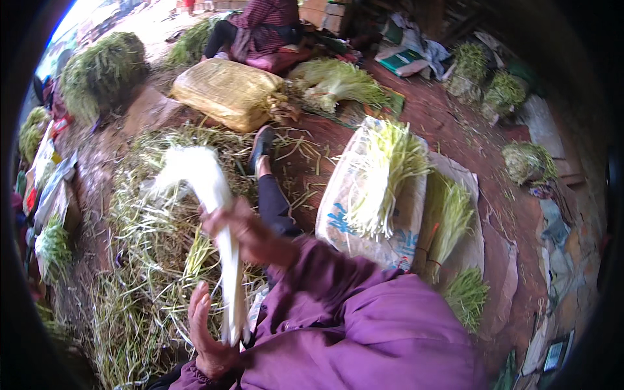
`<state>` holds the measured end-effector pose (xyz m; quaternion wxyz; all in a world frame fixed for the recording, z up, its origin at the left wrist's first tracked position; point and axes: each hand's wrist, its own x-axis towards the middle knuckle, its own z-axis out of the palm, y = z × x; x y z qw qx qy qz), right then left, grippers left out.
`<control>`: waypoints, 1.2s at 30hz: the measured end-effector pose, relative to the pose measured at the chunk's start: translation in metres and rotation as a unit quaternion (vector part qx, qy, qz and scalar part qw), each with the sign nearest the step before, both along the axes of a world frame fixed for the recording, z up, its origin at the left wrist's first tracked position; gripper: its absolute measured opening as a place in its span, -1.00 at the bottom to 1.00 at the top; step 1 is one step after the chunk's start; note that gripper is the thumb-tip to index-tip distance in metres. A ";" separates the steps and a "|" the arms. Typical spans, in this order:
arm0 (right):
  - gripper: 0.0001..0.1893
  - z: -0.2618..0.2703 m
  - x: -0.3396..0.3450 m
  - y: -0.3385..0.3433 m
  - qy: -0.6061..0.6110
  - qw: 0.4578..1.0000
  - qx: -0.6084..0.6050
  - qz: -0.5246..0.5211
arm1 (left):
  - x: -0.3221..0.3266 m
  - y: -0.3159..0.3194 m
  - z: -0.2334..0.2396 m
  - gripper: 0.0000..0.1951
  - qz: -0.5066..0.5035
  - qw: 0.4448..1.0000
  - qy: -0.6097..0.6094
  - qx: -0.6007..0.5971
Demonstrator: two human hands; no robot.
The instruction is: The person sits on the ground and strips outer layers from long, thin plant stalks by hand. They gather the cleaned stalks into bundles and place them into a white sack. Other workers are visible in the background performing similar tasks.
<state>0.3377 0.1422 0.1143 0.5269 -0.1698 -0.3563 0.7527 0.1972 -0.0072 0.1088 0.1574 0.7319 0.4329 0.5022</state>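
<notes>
My right hand (251,234) grips a bundle of pale stalks (230,273) around its middle. The bundle's bright upper end bends over to the left and is blurred. My left hand (209,331) is beside the bundle's lower end, palm towards it and fingers apart; whether it touches the stalks I cannot tell. Below and left of both hands lies a wide heap of loose green and yellowish stalks (141,273). To the right, a larger bunch of pale stalks (385,180) rests on a printed woven sack (336,214).
A tied bunch (451,214) lies right of the sack. Ahead are a yellow wrapped bale (229,90), another pale bunch (336,85) and a seated person (265,29). A large green bundle (105,73) stands at far left. My outstretched leg (275,200) borders the heap.
</notes>
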 end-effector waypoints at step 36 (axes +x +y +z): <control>-0.40 -0.217 0.435 0.029 -0.636 0.564 -0.056 -0.524 | 0.029 -0.006 -0.095 -0.90 0.020 0.931 0.079 -0.356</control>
